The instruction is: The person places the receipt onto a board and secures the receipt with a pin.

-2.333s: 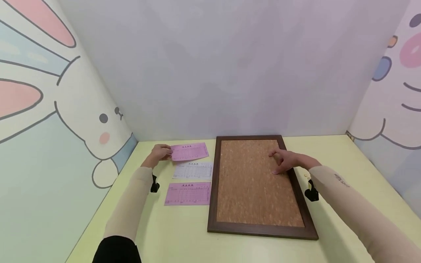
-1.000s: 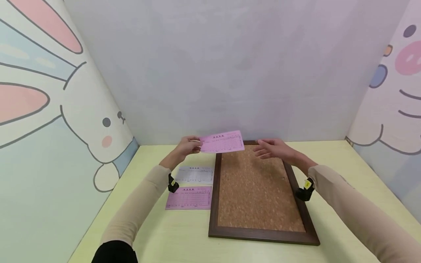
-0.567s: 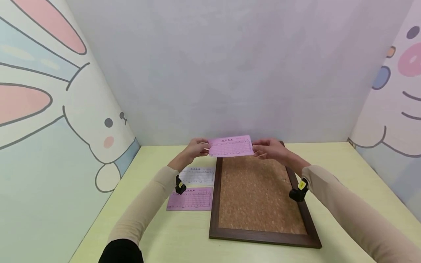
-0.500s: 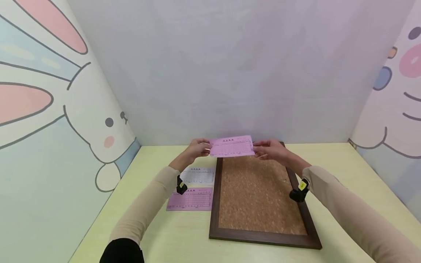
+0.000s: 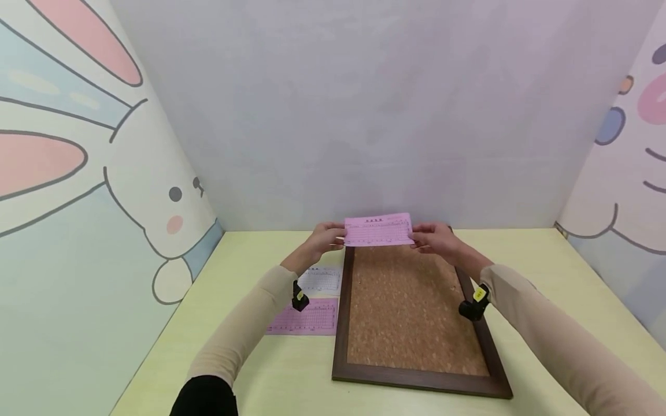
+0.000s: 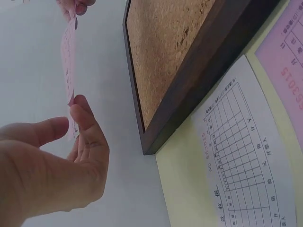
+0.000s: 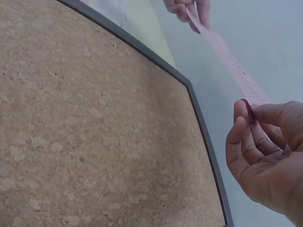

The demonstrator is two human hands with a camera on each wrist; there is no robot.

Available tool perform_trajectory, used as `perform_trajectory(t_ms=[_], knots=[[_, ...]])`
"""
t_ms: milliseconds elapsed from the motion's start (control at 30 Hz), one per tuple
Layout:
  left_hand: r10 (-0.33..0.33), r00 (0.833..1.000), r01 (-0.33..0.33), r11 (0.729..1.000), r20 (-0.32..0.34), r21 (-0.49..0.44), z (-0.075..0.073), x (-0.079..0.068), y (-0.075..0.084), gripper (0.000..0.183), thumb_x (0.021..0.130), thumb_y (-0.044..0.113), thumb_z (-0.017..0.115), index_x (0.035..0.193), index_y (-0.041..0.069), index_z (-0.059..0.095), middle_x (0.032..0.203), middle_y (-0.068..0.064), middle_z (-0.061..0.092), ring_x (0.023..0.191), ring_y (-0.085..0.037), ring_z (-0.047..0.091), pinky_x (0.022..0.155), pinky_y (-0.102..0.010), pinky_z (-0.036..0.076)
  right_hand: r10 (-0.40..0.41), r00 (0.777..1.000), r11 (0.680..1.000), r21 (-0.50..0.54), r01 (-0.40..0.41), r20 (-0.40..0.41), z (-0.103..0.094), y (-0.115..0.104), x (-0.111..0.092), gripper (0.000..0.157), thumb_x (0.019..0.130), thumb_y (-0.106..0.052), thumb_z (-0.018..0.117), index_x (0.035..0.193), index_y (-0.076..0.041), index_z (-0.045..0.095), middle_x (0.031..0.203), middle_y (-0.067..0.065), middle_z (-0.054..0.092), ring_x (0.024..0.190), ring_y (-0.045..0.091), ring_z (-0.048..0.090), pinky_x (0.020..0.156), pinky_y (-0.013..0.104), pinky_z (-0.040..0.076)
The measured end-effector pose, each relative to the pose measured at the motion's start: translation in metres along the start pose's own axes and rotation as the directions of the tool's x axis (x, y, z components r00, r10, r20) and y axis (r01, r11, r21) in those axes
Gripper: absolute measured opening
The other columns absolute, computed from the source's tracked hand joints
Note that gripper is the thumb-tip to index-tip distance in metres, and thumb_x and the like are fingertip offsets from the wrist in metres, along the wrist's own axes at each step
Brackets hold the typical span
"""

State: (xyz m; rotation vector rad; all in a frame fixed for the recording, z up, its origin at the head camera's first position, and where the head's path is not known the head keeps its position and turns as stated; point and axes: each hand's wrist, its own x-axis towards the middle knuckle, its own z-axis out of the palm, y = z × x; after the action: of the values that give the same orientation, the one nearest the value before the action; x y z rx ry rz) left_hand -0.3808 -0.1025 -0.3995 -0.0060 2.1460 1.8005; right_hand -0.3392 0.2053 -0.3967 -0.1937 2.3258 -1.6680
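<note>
A pink printed receipt slip is stretched between my hands over the far end of a cork board with a dark brown frame. My left hand pinches the slip's left edge. At its right edge, my right hand pinches it between thumb and fingers. The right wrist view shows a dark red patch at those fingertips; what it is I cannot tell. Left of the board lie a white receipt slip and a second pink receipt slip, both partly covered by my left arm.
The board lies flat on a pale yellow table. Close behind it rises a plain pale wall. Side walls with cartoon animals bound the table at left and right.
My left hand has lifted the far pink slip off the table and carried it right, over the board. My right hand has left the board's right side and taken the slip's right edge.
</note>
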Motion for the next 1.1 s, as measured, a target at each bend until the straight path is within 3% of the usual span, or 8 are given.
perform_trajectory(t_ms=[167,433,700,933,1100], knots=[[0.006,1.0,-0.006,1.0,-0.019,-0.014,0.006,0.002,-0.002,0.037,0.102,0.011,0.06,0.138,-0.001,0.057,0.104,-0.008,0.067,0.092,-0.021,0.064,0.105,-0.045,0.051,0.01,1.0,1.0,-0.007,-0.01,-0.005,-0.006,0.008,0.002,0.046,0.107,-0.02,0.054,0.141,0.011,0.049,0.117,0.015,0.068,0.09,0.016,0.066,0.086,0.031,0.056],[0.018,0.999,-0.018,1.0,-0.031,-0.001,0.021,0.01,-0.008,0.033,0.101,0.005,0.06,0.133,-0.001,0.059,0.094,-0.006,0.065,0.08,-0.015,0.062,0.082,-0.029,0.057,0.044,0.999,0.999,-0.026,-0.045,-0.023,-0.016,0.026,0.006,0.049,0.107,-0.022,0.055,0.144,0.01,0.047,0.108,0.003,0.072,0.096,0.02,0.067,0.087,0.034,0.055],[0.016,0.998,-0.014,1.0,-0.064,0.026,0.04,0.023,-0.021,0.03,0.099,0.004,0.062,0.128,-0.001,0.062,0.09,-0.005,0.063,0.075,-0.013,0.061,0.086,-0.033,0.06,0.067,0.995,0.997,-0.032,-0.07,-0.08,-0.022,0.051,0.009,0.055,0.105,-0.026,0.058,0.146,0.009,0.046,0.097,-0.005,0.072,0.086,0.014,0.063,0.076,0.027,0.054],[-0.02,0.998,0.021,0.999,-0.056,0.025,0.043,0.032,-0.034,0.031,0.099,0.005,0.062,0.128,-0.003,0.058,0.094,-0.01,0.07,0.07,-0.011,0.064,0.072,-0.025,0.059,0.085,0.994,0.996,0.001,-0.085,-0.076,-0.024,0.069,0.013,0.052,0.105,-0.022,0.058,0.144,0.009,0.046,0.087,-0.009,0.071,0.08,0.007,0.066,0.074,0.022,0.056],[-0.033,0.999,0.035,0.997,-0.028,0.063,0.044,0.035,-0.036,0.031,0.098,0.005,0.062,0.129,-0.003,0.059,0.098,-0.015,0.073,0.069,-0.012,0.065,0.065,-0.022,0.057,0.098,0.994,0.994,-0.037,-0.1,-0.057,-0.025,0.068,0.016,0.052,0.104,-0.019,0.06,0.144,0.012,0.048,0.085,-0.007,0.073,0.076,0.005,0.067,0.07,0.022,0.056]])
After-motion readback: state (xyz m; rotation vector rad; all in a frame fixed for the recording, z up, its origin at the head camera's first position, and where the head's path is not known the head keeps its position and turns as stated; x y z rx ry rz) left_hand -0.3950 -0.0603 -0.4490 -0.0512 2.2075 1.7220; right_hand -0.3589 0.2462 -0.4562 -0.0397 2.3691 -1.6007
